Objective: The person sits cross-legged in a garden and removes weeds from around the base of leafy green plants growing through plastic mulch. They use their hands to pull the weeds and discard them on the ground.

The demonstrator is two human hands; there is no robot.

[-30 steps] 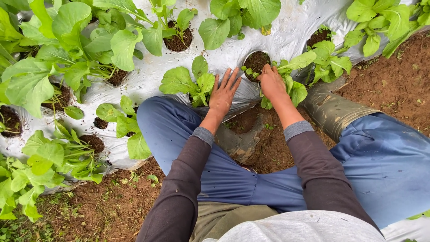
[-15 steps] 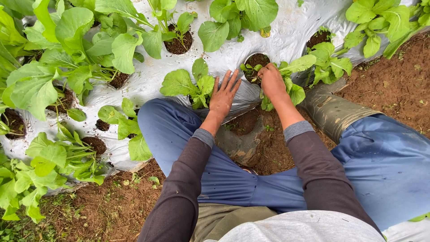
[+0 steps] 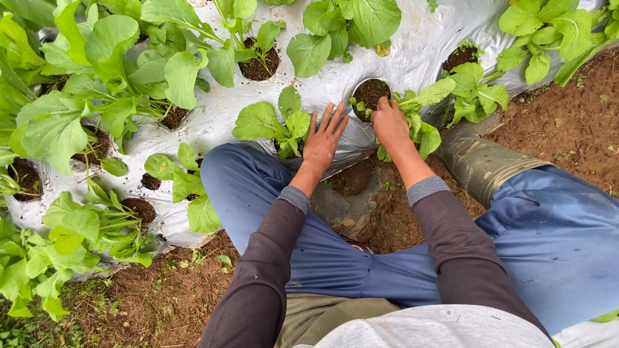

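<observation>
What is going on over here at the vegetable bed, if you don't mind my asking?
A person crouches at a bed covered in silver plastic sheet. The right hand reaches into a soil-filled planting hole, fingers at the small weeds there. The left hand lies flat and open on the sheet beside a leafy green plant.

Left hand [image 3: 322, 138]: palm down, fingers straight and spread, pointing to the far side; wrist level, forearm running back toward the near edge in a dark sleeve with a grey cuff. Right hand [image 3: 391, 124]: just right of the left and apart from it, back up, fingers curled downward at the far end, tips out of sight; wrist bare; forearm angling near and right in a matching dark sleeve.
</observation>
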